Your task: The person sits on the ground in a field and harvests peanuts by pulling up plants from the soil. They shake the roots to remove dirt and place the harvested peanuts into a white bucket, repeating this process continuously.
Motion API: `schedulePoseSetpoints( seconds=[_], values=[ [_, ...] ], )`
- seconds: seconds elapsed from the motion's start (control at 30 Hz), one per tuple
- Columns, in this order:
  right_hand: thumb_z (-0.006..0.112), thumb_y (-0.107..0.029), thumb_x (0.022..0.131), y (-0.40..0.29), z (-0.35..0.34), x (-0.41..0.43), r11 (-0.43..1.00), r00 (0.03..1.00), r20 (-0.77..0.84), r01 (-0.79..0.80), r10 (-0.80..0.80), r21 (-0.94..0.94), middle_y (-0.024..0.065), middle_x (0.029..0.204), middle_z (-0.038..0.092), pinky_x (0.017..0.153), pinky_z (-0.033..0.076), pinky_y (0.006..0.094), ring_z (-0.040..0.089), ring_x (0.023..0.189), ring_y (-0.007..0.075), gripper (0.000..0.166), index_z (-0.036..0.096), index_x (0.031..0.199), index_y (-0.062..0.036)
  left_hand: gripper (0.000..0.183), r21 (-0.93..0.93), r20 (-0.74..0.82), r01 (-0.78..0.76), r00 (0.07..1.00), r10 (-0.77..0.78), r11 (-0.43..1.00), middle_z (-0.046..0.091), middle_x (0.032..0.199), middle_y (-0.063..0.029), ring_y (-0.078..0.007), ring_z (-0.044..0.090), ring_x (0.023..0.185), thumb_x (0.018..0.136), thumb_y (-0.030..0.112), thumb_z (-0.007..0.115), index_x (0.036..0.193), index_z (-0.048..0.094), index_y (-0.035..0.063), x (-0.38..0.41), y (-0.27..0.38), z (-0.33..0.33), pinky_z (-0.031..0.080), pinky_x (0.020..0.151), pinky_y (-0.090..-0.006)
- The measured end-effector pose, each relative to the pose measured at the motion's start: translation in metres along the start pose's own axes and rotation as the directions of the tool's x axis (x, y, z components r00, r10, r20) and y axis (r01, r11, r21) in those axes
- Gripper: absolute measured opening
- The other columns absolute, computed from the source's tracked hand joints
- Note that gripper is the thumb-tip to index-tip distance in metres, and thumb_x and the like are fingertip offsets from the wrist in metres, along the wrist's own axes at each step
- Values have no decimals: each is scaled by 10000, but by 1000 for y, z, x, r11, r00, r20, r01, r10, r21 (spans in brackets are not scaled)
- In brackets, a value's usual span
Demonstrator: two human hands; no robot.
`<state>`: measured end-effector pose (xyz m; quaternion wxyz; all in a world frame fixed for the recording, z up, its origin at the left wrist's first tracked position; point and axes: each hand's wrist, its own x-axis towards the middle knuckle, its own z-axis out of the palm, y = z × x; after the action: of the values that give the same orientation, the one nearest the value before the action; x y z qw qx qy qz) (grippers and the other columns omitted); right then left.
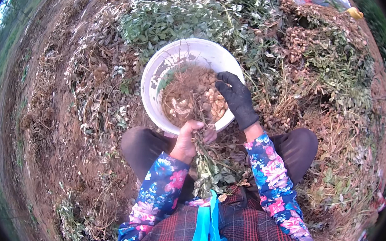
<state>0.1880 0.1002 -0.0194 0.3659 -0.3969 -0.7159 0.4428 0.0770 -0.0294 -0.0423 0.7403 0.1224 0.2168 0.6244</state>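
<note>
My bare left hand (pixel 187 139) grips the stems of an uprooted peanut plant (pixel 209 168). Its leafy end hangs toward my lap, while the roots and pods reach over a white plastic bucket (pixel 150 91). In the bucket lie peanut pods (pixel 216 101), partly covered by tangled roots (pixel 186 84). A dark glove covers my right hand (pixel 237 97), which is over the bucket's right rim. Its thumb and fingers are bent and apart beside the pods, with nothing visible between them. The roots hide part of the bucket's inside.
My bent legs (pixel 297 149) flank the bucket. Leafy peanut plants (pixel 175 20) are heaped behind it, and more plants with pods (pixel 296 43) lie at the far right. Dry plants and soil (pixel 49 140) stretch left. A blue cloth strip (pixel 208 228) hangs over my plaid garment.
</note>
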Motion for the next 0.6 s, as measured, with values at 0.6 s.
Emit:
schedulePoseSetpoints(
  seconds=[0.6],
  values=[
    [595, -168, 831, 35, 13, 10, 951, 939, -204, -238, 277, 196, 51, 743, 605, 600, 452, 256, 558, 656, 122, 198, 587, 947, -8, 258, 82, -172, 120, 980, -104, 989, 405, 478, -58, -183, 363, 436, 696, 251, 501, 568, 463, 30, 5, -14, 16, 330, 529, -299]
  ],
)
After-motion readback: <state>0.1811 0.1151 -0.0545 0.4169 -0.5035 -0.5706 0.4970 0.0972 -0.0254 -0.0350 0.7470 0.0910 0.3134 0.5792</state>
